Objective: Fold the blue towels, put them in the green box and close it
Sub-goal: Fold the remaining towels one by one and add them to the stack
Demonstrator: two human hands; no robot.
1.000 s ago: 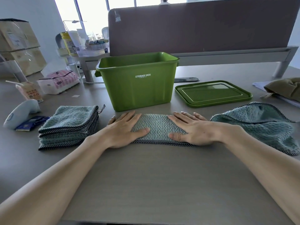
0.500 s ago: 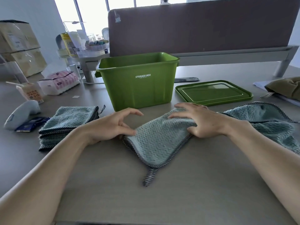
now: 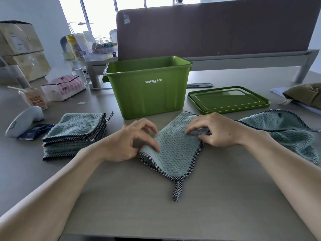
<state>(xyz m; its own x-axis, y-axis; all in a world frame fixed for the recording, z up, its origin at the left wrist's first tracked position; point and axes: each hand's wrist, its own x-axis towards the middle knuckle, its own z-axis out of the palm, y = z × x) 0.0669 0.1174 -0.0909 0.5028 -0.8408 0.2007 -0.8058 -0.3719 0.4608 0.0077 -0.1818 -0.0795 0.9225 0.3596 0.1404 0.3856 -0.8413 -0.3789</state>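
Observation:
A half-folded blue towel [image 3: 175, 152] lies slanted on the desk in front of the open green box [image 3: 147, 94], its hanging loop pointing toward me. My left hand [image 3: 128, 145] pinches the towel's left edge. My right hand [image 3: 215, 131] grips its right edge near the far corner. A stack of folded blue towels [image 3: 74, 133] sits to the left. An unfolded blue towel [image 3: 284, 133] lies crumpled to the right. The green lid [image 3: 227, 100] rests flat beside the box on the right.
On the left lie a white handheld device [image 3: 24, 119], a dark packet [image 3: 34, 133], a drink carton [image 3: 33, 99] and a tissue pack [image 3: 64, 87]. An olive cloth [image 3: 305, 94] sits at the far right. A brown divider panel [image 3: 217, 30] stands behind the box.
My hands pressed the towel flat as a narrow strip, then lifted and turned it. It now lies slanted with the loop toward me, and both hands pinch its edges.

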